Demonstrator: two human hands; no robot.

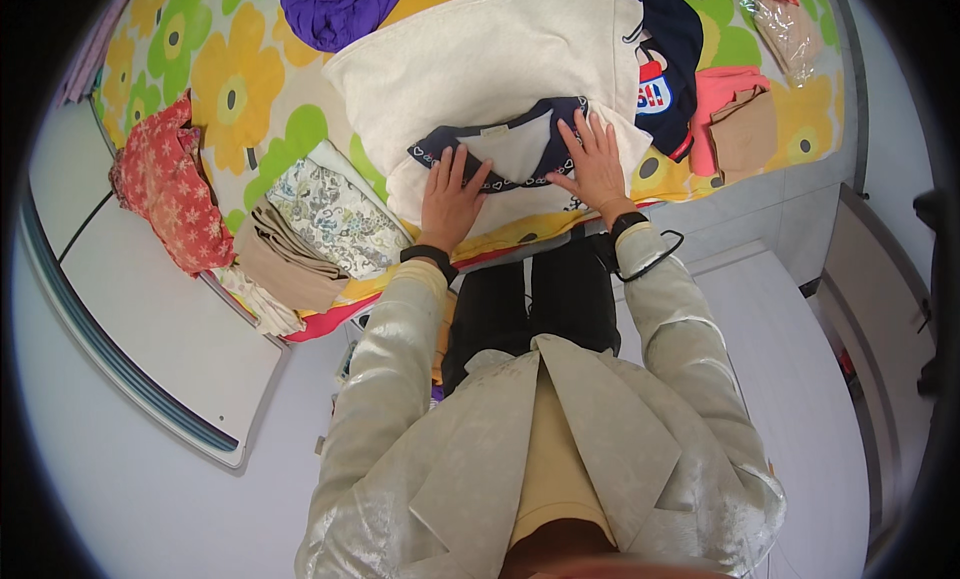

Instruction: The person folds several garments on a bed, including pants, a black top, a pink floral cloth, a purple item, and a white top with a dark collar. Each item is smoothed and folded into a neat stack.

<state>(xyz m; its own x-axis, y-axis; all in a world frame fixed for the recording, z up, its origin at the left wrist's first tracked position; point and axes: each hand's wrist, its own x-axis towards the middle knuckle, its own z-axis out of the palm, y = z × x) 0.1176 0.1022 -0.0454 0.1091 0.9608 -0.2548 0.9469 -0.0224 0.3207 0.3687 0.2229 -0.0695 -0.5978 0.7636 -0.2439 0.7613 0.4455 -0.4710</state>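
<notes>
A cream garment (450,76) with a navy collar (442,145) lies spread before me, its neckline towards me. Small hearts run along the collar's edge. My left hand (454,200) rests flat at the collar's lower left part, fingers apart. On its right side my right hand (592,159) presses down with the fingers spread. Neither hand grips the cloth. A dark band circles each wrist, and a black loop hangs from the right one. The garment's far end shows a dark printed mark near its right edge.
Left of me are a folded patterned cloth (337,211), folded tan cloth (289,260) and a red snowflake-print cloth (176,189). A purple cloth (341,8) sits farther back. On the right lie a navy garment (671,61), coral cloth (705,113) and tan cloth (746,132). The flowered bedspread (236,87) lies beneath.
</notes>
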